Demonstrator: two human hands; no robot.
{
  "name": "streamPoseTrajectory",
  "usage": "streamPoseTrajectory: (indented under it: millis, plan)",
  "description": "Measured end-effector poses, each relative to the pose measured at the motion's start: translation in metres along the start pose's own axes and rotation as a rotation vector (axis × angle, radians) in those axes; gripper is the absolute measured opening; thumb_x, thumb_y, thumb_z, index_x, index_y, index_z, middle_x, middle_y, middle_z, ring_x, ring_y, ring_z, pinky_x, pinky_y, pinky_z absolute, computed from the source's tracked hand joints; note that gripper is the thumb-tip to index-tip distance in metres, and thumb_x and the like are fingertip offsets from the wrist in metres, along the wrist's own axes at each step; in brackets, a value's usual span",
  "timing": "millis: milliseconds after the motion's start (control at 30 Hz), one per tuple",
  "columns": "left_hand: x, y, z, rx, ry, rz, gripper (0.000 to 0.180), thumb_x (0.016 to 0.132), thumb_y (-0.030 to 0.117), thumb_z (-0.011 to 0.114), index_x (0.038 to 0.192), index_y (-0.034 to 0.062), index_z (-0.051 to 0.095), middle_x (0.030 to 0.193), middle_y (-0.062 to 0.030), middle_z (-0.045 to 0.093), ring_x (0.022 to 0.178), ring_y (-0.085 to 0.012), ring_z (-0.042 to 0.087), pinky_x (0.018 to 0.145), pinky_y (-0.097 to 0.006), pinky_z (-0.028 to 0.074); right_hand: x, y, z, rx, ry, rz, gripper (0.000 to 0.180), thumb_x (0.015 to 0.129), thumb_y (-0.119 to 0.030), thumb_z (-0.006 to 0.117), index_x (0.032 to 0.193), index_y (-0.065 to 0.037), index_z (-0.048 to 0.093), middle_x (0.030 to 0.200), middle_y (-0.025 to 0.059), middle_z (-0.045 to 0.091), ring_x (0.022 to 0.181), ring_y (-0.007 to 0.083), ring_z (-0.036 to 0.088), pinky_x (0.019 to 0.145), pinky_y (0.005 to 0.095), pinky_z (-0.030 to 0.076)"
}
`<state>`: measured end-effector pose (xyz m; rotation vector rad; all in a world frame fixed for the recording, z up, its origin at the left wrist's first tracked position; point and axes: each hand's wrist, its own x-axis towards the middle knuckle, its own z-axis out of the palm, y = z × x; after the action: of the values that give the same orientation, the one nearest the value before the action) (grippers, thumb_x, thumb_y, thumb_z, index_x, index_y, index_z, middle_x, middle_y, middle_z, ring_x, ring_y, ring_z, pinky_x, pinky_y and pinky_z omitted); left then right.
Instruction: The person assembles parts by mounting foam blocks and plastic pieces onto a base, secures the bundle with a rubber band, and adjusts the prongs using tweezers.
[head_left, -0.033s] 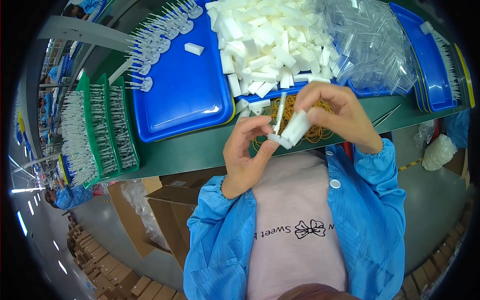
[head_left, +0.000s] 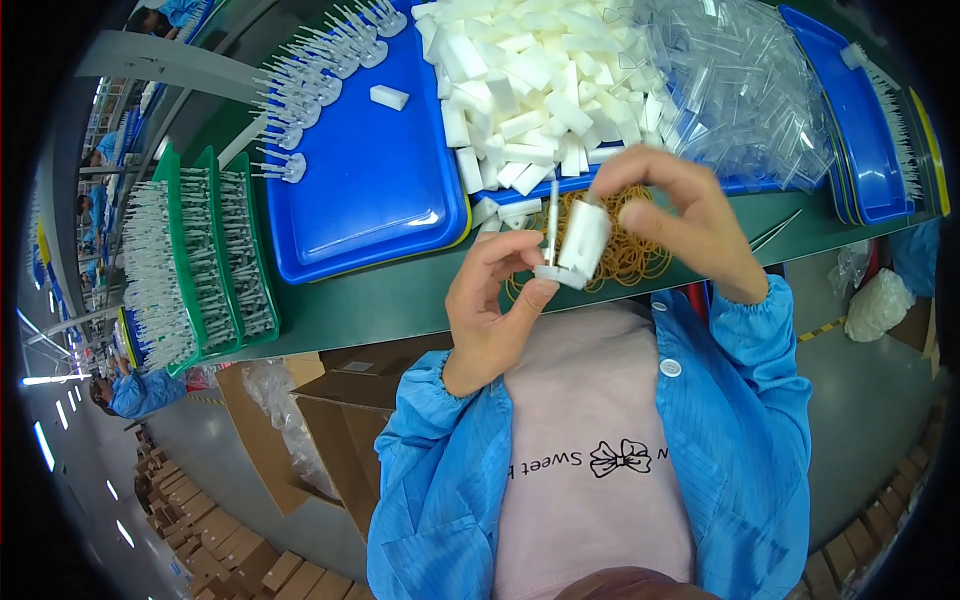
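Note:
My left hand pinches a small part with a round clear base and a thin upright stem, fingers and thumb closed at the base. Beside the stem a white foam block stands on the base, leaning slightly. My right hand is just above and right of the block, thumb and index finger apart. Its index fingertip is close to the block's top; whether they touch I cannot tell. Behind and under the block lies a heap of tan rubber bands.
White foam blocks heap up at the back, with clear plastic pieces to their right. A blue tray holds several stemmed parts along its left edge. Farther left are green racks. Tweezers lie at right.
The right thumb has come off the foam block and the right fingers have spread. The block now stands more upright beside the stem. My left hand has hardly moved.

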<state>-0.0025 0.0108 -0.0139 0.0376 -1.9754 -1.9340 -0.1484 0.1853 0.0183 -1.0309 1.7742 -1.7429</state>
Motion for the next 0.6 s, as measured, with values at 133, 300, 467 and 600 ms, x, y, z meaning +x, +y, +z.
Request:
streamPoseTrajectory:
  millis: [133, 300, 467, 600]
  plan:
    - [-0.001, 0.002, -0.003, -0.153, 0.025, -0.101, 0.035, 0.083, -0.002, 0.065, 0.116, -0.0010, 0.051, 0.098, -0.0054, 0.050, 0.094, -0.0132, 0.053, 0.086, -0.028, 0.047, 0.019, 0.015, -0.015, -0.667, 0.332, -0.175, 0.020, 0.079, -0.013, 0.066, 0.097, -0.006, 0.062, 0.092, 0.0049, 0.061, 0.088, 0.0202, 0.056, 0.078, 0.0319, 0.043]
    - [0.000, 0.001, -0.002, -0.190, 0.037, -0.069, 0.037, 0.084, -0.003, 0.063, 0.117, -0.0018, 0.048, 0.100, -0.0073, 0.052, 0.094, -0.0141, 0.054, 0.084, -0.028, 0.048, 0.031, 0.048, -0.022, -1.206, 0.396, -0.300, 0.025, 0.076, -0.013, 0.067, 0.100, -0.010, 0.062, 0.093, 0.0048, 0.061, 0.089, 0.0269, 0.054, 0.074, 0.0370, 0.041]
    - [0.002, -0.002, -0.007, -0.185, 0.038, -0.029, 0.033, 0.084, -0.004, 0.063, 0.115, -0.0025, 0.050, 0.103, -0.0105, 0.056, 0.094, -0.0163, 0.056, 0.084, -0.029, 0.048, 0.025, 0.035, -0.028, -0.944, 0.449, -0.322, 0.018, 0.083, -0.006, 0.060, 0.100, -0.009, 0.062, 0.095, 0.0041, 0.061, 0.087, 0.0224, 0.057, 0.077, 0.0333, 0.042]
    - [0.003, 0.002, -0.006, -0.133, 0.016, 0.047, 0.027, 0.082, -0.005, 0.064, 0.107, -0.0022, 0.054, 0.103, -0.0122, 0.059, 0.095, -0.0185, 0.057, 0.083, -0.030, 0.048, 0.015, 0.013, -0.024, -0.411, 0.318, -0.192, 0.019, 0.086, -0.004, 0.055, 0.103, -0.007, 0.062, 0.096, 0.0028, 0.061, 0.086, 0.0142, 0.056, 0.081, 0.0279, 0.042]
